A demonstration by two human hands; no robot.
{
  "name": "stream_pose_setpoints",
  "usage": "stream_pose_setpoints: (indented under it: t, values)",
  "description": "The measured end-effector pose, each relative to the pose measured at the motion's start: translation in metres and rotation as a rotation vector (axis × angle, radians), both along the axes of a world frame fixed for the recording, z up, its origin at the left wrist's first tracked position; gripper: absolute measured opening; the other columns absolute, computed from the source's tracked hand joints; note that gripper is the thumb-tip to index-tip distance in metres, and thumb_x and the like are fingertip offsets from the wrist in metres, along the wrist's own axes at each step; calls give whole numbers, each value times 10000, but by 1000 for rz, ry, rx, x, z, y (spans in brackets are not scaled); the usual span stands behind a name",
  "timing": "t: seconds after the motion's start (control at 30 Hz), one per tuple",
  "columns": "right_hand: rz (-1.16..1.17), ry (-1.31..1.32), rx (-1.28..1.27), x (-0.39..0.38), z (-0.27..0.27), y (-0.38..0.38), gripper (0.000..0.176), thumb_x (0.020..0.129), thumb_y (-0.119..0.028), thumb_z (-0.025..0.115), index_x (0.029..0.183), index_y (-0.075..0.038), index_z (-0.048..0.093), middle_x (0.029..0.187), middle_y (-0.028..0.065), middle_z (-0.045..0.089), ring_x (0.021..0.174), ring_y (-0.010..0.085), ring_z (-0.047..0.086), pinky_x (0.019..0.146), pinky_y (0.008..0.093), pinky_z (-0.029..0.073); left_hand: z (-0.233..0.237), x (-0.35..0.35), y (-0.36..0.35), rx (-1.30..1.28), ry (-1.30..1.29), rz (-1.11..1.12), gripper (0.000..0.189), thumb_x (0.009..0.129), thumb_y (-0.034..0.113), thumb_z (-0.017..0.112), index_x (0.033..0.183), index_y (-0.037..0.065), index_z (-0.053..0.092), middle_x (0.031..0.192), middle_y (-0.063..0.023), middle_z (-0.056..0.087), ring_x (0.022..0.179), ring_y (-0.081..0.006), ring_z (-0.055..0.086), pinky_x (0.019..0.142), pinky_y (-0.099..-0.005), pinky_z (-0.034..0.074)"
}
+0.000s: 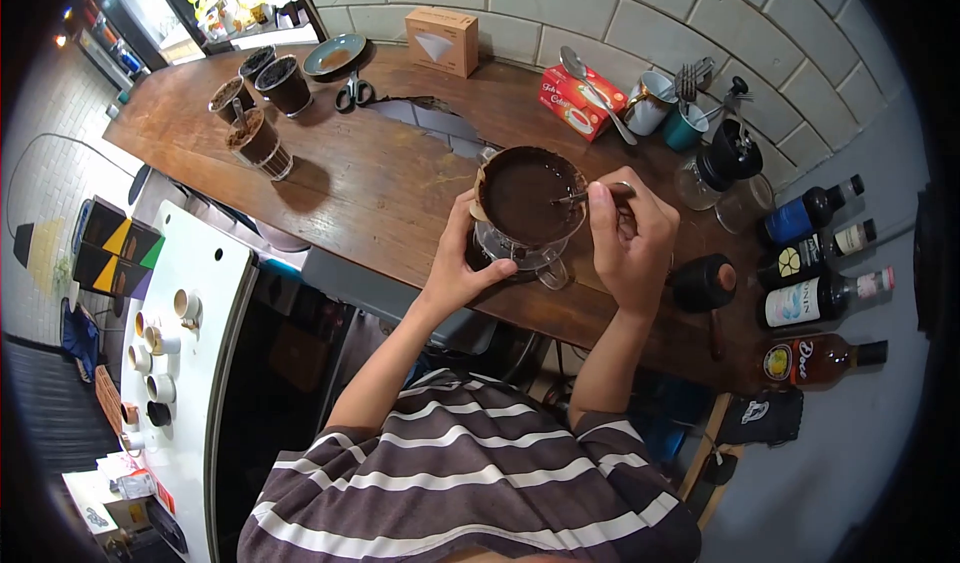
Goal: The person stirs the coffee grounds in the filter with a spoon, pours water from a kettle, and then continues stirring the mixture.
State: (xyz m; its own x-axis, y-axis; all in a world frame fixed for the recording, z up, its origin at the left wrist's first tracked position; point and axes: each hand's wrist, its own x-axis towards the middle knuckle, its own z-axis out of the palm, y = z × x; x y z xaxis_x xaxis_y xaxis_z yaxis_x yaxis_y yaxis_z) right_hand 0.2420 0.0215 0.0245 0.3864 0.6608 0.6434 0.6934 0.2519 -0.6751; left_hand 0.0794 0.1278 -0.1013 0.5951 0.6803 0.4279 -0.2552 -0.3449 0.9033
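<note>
A coffee dripper (484, 199) filled with dark, wet coffee (525, 198) sits on a clear glass server (550, 271) near the table's front edge. My left hand (462, 263) grips it from the left, thumb low against the glass and fingers up along its side. My right hand (635, 228) is closed around the handle of a spoon (572, 199), whose lower end is sunk in the coffee. The part of the spoon under the surface is hidden.
Glasses of dark grounds (283, 85), scissors (355, 93) and a saucer (335, 54) stand left on the wooden table (370, 193). Behind are a filter box (442, 41) and red carton (582, 103); right, a hand grinder (733, 148) and several bottles (795, 301).
</note>
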Motion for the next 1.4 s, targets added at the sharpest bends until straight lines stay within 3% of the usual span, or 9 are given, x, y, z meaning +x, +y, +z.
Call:
stream_pose_setpoints:
  t: [0.23, 0.43, 0.5, 0.6, 0.8, 1.13, 1.4]
  values:
    - [-26, 86, 30, 5, -22, -5, 157, 910, -89, 613, 774, -25, 572, 563, 3, 464, 463, 52, 394, 438, 256, 289, -2, 0, -1, -35, 38, 24, 958, 705, 436, 812, 1411, -23, 354, 1403, -150, 390, 1330, -275, 392, 1111, -382, 297]
    - [-127, 49, 26, -3, -22, -7, 128, 907, -87, 612, 793, -37, 579, 605, 13, 481, 451, 92, 408, 437, 262, 295, -1, -4, -2, -93, 109, 21, 1000, 682, 470, 827, 1416, -13, 348, 1405, -146, 391, 1333, -276, 389, 1112, -387, 292]
    - [-145, -76, 79, -4, -24, -5, 55, 889, -58, 619, 843, -38, 597, 667, 32, 537, 472, 132, 477, 453, 271, 364, -2, -3, -2, -70, 107, 49, 1009, 676, 475, 831, 1416, -14, 348, 1405, -144, 391, 1334, -276, 388, 1113, -388, 290]
    - [-89, -35, 94, -10, -20, -6, 29, 870, -16, 617, 896, -28, 612, 737, 61, 601, 546, 178, 574, 513, 279, 450, -1, -5, -4, -91, 115, 60, 1019, 669, 476, 835, 1417, -14, 346, 1405, -142, 390, 1336, -277, 384, 1114, -389, 287]
    - [20, 104, 186, -11, -30, -7, 63, 873, 18, 601, 932, -1, 613, 798, 100, 653, 658, 206, 643, 590, 264, 498, 0, -3, -4, -120, 114, 49, 1024, 663, 458, 840, 1423, -11, 339, 1405, -142, 385, 1340, -276, 378, 1116, -388, 285]
    - [-72, 252, 254, -14, -17, 0, 111, 977, -54, 524, 949, 44, 567, 823, 84, 614, 657, 97, 583, 587, 210, 481, -4, -5, -1, -96, 125, 19, 969, 667, 448, 841, 1401, 13, 381, 1419, -172, 386, 1347, -310, 375, 1115, -412, 289]
    - [-140, 88, 143, -10, 0, 1, 142, 997, -76, 493, 928, 38, 544, 845, 72, 612, 619, 81, 582, 553, 206, 486, 3, -2, 4, -12, 42, -2, 833, 683, 414, 836, 1319, 33, 456, 1422, -197, 404, 1351, -336, 385, 1108, -441, 305]
